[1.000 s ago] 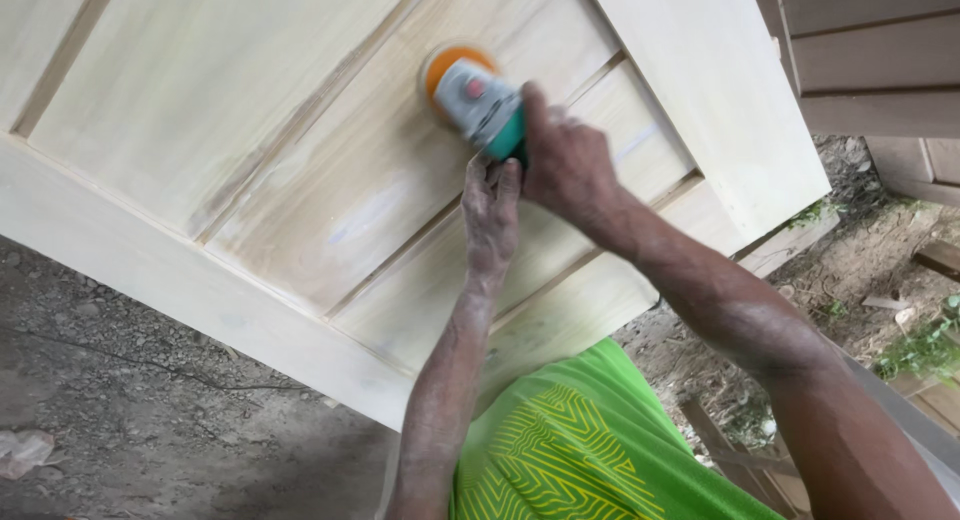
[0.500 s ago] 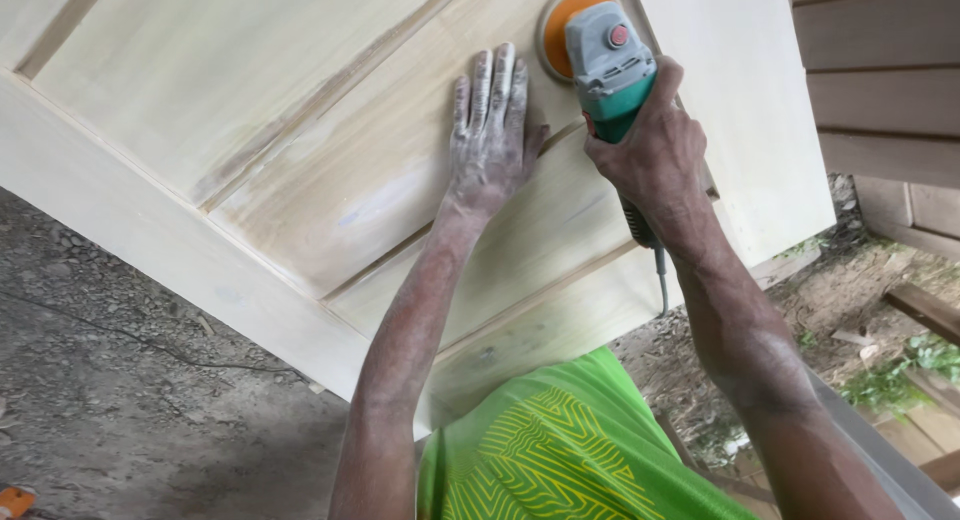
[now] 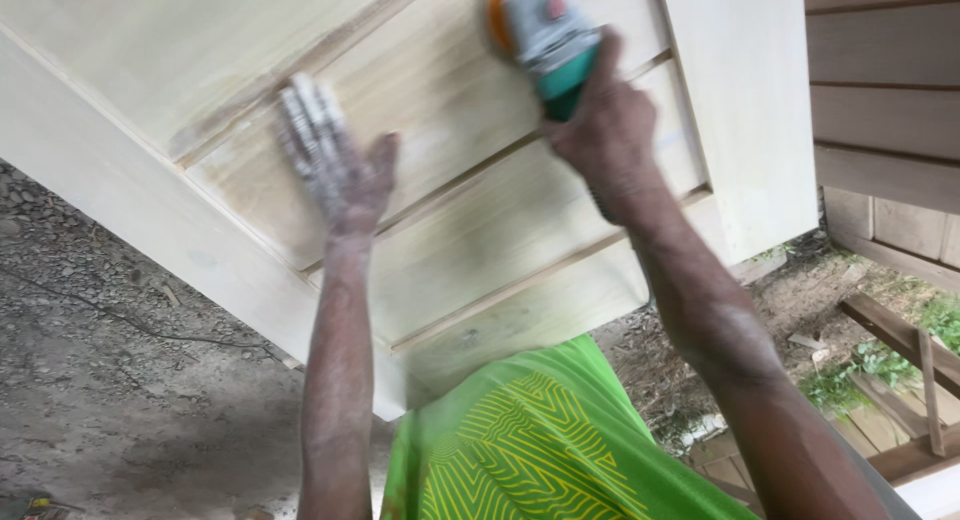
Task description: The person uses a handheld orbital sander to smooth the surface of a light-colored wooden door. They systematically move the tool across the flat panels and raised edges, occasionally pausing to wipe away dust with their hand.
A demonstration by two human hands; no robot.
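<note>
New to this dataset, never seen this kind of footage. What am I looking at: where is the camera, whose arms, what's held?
There is no machine here, only a person working with bare hands. The single picture comes from a camera worn on the person's head, looking down, so both arms reach away from the viewer. The right hand grips a power sander with a grey and green body and an orange disc, pressed against a pale wooden panelled door that lies flat. The left hand, dusted white, rests open and flat on the wood. Below is the person's green patterned garment. Gravelly ground lies to the left, timber boards to the right.
</note>
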